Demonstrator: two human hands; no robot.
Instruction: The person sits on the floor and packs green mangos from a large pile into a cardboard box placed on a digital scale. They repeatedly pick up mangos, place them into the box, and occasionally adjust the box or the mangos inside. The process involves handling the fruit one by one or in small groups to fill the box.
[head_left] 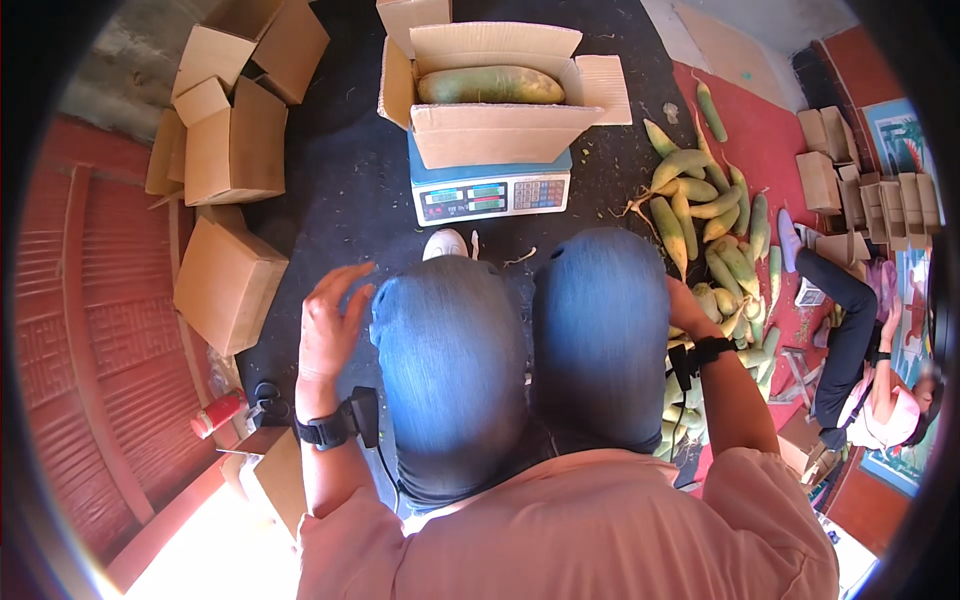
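Ahead of me an open carton (505, 137) stands on a blue-and-white scale (492, 196), its flaps spread outward, and one long greenish radish (490, 86) lies lengthwise inside it. My left knee (450, 335) and right knee (603, 325) rise between me and the scale, with the tip of a white shoe (445, 243) showing past the left one. On my right a heap of radishes (738, 268), green and yellowish, spreads out and runs partly behind my right arm. To my left stand brown boxes (235, 145), some with flaps up, and a red container (218, 413) lies lower down near the wall. My left hand (331, 318) is raised just beside the left knee, its fingers loosely bent and the thumb well apart — there is nothing in it. My right hand (689, 308) sits by the outer side of the right knee, near the heap; the knee covers its fingers, so I cannot tell how far they are closed or whether they hold anything. Under the scale is a dark mat (350, 150) strewn with small scraps, and a red floor covering (745, 118) begins beyond the heap. A red panelled wall (90, 370) runs along the left; at the far right another person (885, 415) sits near smaller cartons (905, 210).
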